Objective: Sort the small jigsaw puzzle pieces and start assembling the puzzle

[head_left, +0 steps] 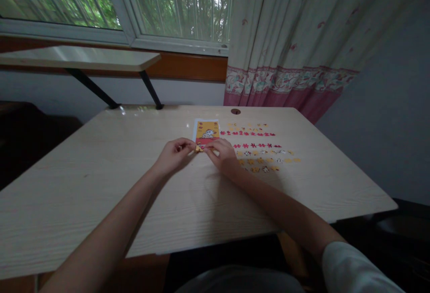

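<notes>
My left hand (174, 154) and my right hand (223, 155) meet at the middle of a pale wooden table (101, 181). Both pinch small yellow puzzle pieces (199, 148) between their fingertips, just in front of a picture card (206, 131) with a cat on a yellow and red ground. To the right of my right hand lie several rows of loose puzzle pieces (260, 147), red ones farther back and yellow ones nearer.
A small round hole (235, 111) sits in the table's far edge. Behind the table are a window (134, 6), a folding shelf (80, 58) on black brackets, and a floral curtain (302, 42) with a pink hem at the right.
</notes>
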`<state>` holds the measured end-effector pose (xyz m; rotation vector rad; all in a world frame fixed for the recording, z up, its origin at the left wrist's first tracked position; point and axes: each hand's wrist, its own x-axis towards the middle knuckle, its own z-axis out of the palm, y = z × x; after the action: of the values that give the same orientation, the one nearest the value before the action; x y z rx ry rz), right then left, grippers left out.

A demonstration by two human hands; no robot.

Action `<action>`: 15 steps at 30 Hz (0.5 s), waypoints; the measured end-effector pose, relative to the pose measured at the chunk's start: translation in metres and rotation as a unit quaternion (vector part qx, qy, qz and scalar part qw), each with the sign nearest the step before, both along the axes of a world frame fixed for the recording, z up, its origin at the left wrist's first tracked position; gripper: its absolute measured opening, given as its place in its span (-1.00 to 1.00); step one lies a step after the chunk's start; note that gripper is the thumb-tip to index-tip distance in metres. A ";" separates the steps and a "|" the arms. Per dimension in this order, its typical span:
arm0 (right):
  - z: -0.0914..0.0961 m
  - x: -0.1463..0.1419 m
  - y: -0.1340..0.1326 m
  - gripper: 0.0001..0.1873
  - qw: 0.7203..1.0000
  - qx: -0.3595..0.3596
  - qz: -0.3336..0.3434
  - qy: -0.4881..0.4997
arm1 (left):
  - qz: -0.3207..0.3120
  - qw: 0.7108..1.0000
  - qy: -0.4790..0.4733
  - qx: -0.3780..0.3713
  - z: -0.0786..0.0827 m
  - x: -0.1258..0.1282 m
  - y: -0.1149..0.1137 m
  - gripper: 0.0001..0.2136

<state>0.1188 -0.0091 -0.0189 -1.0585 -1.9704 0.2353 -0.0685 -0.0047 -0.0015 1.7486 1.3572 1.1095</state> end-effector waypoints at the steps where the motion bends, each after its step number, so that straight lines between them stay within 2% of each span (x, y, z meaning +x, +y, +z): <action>1: -0.002 -0.001 0.002 -0.87 1.000 -0.016 -0.003 -0.019 | 0.006 0.999 0.045 0.021 0.000 -0.003 0.001 -0.73; 3: -0.007 -0.003 0.006 -0.88 0.997 -0.049 -0.012 -0.060 | -0.021 0.987 0.147 0.066 0.000 -0.010 0.003 -0.73; 5: -0.010 -0.006 0.008 -0.88 0.992 -0.077 -0.028 -0.093 | -0.056 0.972 0.204 0.099 -0.001 -0.015 0.005 -0.73; 15: -0.006 -0.012 0.005 -0.86 0.980 -0.133 -0.059 -0.137 | -0.085 0.946 0.280 0.137 -0.011 -0.018 0.006 -0.73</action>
<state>0.1064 -0.0038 -0.0251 -1.4427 -2.1520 0.3080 -0.0863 0.0010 -0.0124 2.4689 1.3743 0.7567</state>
